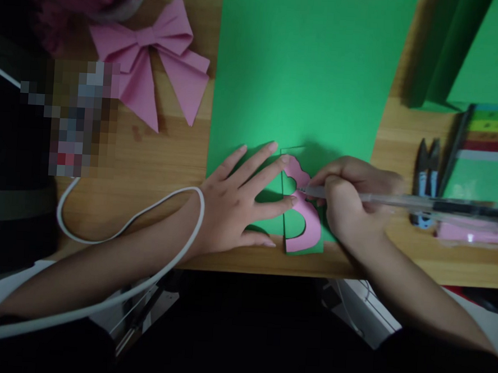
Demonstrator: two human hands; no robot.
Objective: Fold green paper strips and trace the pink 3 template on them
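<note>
A pink paper cut-out (313,221) with curved edges and two openings lies on a small green paper piece (316,249) near the table's front edge. My left hand (240,200) is spread flat, its fingertips touching the cut-out and the green paper about it. In my right hand (353,196) is a clear pen (383,199), its tip at the inner edge of the cut-out, between the two openings. Dark lines show on the green paper along the cut-out's edge. Beneath lies a large green sheet (310,72).
A folded pink paper bow (146,36) lies at the left on the wooden table (175,148). A white cable (146,209) loops across my left wrist. Blue-handled scissors (425,186) and a colored-paper pack (481,172) are at the right, below folded green paper (488,60).
</note>
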